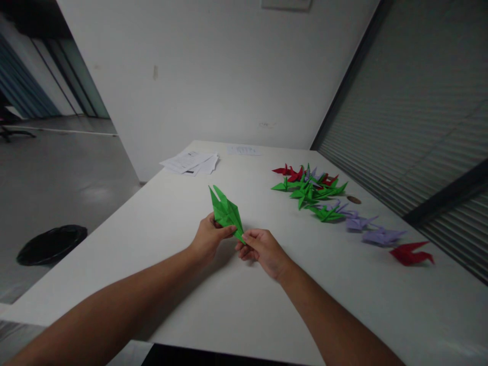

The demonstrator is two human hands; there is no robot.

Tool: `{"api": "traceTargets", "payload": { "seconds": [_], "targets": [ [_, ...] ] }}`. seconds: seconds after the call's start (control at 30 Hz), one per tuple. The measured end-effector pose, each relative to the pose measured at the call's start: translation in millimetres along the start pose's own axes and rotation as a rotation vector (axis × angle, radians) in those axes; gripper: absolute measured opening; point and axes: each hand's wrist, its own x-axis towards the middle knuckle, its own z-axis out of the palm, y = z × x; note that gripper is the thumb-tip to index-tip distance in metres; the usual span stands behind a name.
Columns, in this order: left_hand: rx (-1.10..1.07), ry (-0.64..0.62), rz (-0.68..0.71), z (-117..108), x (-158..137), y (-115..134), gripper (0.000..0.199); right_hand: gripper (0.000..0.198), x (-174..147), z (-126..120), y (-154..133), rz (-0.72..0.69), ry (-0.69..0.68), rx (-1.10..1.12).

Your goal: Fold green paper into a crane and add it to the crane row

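Observation:
A green folded paper crane (227, 211), with two narrow points at its upper left, is held between my hands above the white table (183, 300). My left hand (211, 235) grips its body from the left, thumb on the near face and the other fingers mostly hidden behind. The fingers of my right hand (264, 248) pinch the lower right tip of the paper. To the right lies a pile of finished paper cranes (305, 190) in green, red and purple.
Several purple cranes (382, 235) and a red crane (410, 253) trail along the table's right side, near the window blinds (415, 101). A brown round disc (354, 200) lies there too. Printed sheets (188, 161) sit at the far left, and a black bin (51, 245) stands on the floor.

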Motion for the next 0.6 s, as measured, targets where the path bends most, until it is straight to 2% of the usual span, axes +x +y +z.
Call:
{"api": "traceTargets", "payload": {
  "seconds": [0.3, 0.6],
  "targets": [
    [0.02, 0.003, -0.019, 3.0, -3.4, 4.0, 0.043, 0.044, 1.1, 2.7, 1.3, -0.023, 0.096, -0.103],
    [-0.021, -0.074, -0.029, 2.3, -5.5, 1.8, 0.049, 0.041, 1.3, 5.0, 0.7, -0.087, 0.15, -0.212]
  ]
}}
